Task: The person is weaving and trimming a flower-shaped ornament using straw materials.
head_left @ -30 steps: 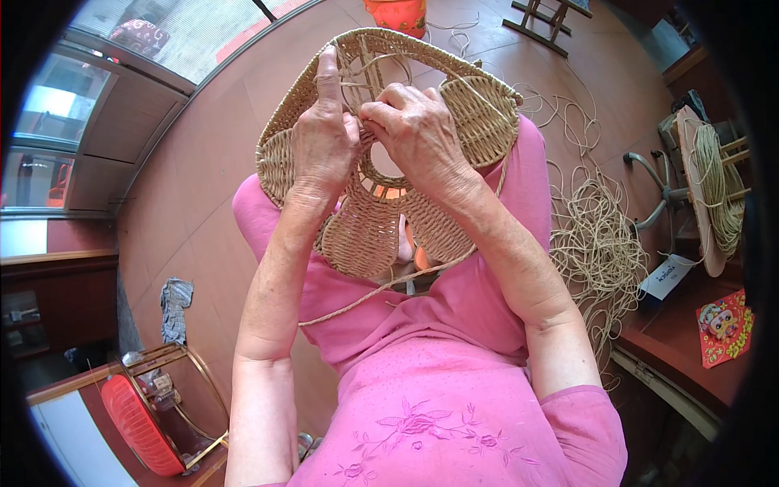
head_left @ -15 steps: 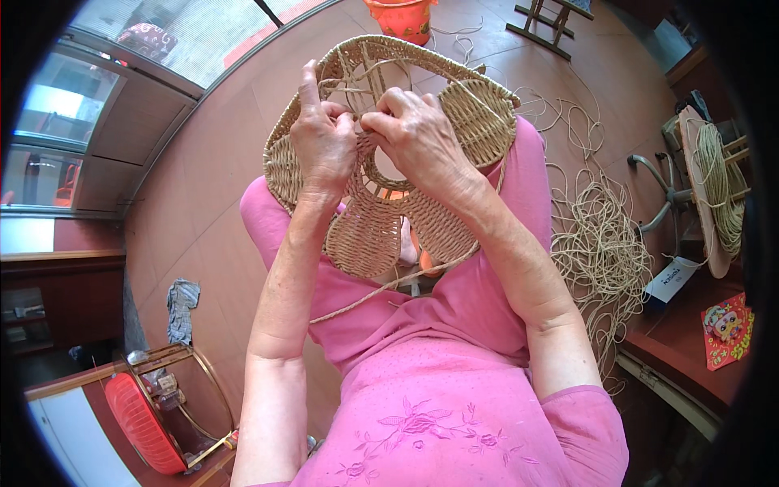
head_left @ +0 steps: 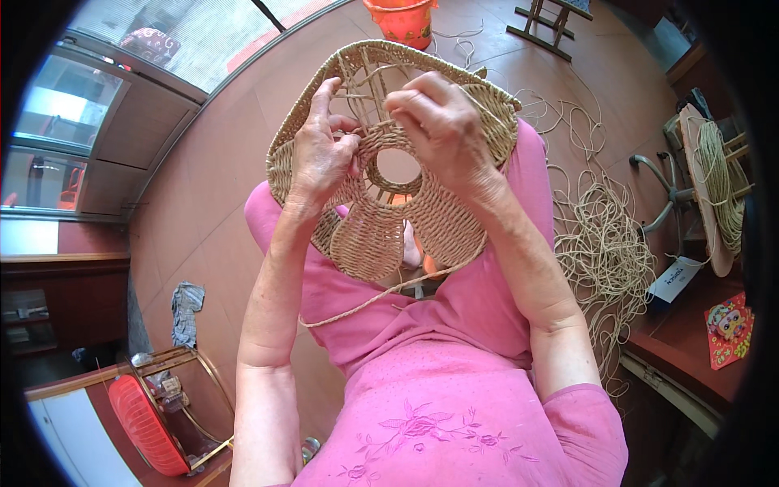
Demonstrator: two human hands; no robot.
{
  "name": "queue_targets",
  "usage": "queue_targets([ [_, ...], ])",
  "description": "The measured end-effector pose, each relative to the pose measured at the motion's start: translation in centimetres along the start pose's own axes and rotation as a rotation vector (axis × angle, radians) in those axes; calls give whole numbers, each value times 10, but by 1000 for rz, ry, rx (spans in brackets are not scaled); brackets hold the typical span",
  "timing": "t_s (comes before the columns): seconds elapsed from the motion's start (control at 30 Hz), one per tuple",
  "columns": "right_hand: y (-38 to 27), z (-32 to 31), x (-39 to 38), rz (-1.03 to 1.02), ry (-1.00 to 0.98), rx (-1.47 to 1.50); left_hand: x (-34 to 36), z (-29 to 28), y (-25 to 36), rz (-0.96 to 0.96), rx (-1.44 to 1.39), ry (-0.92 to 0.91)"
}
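Observation:
A tan woven piece of cord [head_left: 367, 235], with petal-like panels round a central hole and bare frame strands at its top, rests on my pink-clad knees. My left hand [head_left: 320, 154] grips it left of the hole, thumb and fingers pinched on the weave, index finger raised along the open strands. Over the upper right of the hole, my right hand [head_left: 442, 130] is closed, fingertips drawn together; whatever they hold is hidden. A loose cord [head_left: 381, 289] hangs across the lower edge of the piece.
Tangled cord [head_left: 600, 252] lies on the floor at right, beside a metal chair base [head_left: 669, 187] and a coiled hank [head_left: 714, 183]. An orange bucket [head_left: 402, 23] and wooden stand [head_left: 540, 28] are beyond. A red fan [head_left: 146, 422] sits at lower left; a glazed door [head_left: 89, 122] is at left.
My right hand has lifted away from the centre, up and to the right, uncovering more weave by the hole. The piece and my left hand have shifted slightly downward.

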State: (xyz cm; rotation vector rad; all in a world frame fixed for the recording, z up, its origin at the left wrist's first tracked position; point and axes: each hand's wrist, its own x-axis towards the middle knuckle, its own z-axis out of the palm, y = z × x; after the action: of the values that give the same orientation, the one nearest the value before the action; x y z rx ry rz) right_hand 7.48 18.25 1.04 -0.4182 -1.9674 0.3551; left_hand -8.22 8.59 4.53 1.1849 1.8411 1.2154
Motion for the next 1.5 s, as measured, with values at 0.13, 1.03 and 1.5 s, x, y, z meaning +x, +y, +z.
queue_targets([
  [0.13,3,-8,-3,-39,-102,-163,-1,6,0,25,-41,21],
  [1.03,6,-19,0,-75,-149,-378,-17,20,-2,133,8,280],
  [1.5,0,-17,-5,-47,-307,-189,-37,30,-27,186,41,241],
])
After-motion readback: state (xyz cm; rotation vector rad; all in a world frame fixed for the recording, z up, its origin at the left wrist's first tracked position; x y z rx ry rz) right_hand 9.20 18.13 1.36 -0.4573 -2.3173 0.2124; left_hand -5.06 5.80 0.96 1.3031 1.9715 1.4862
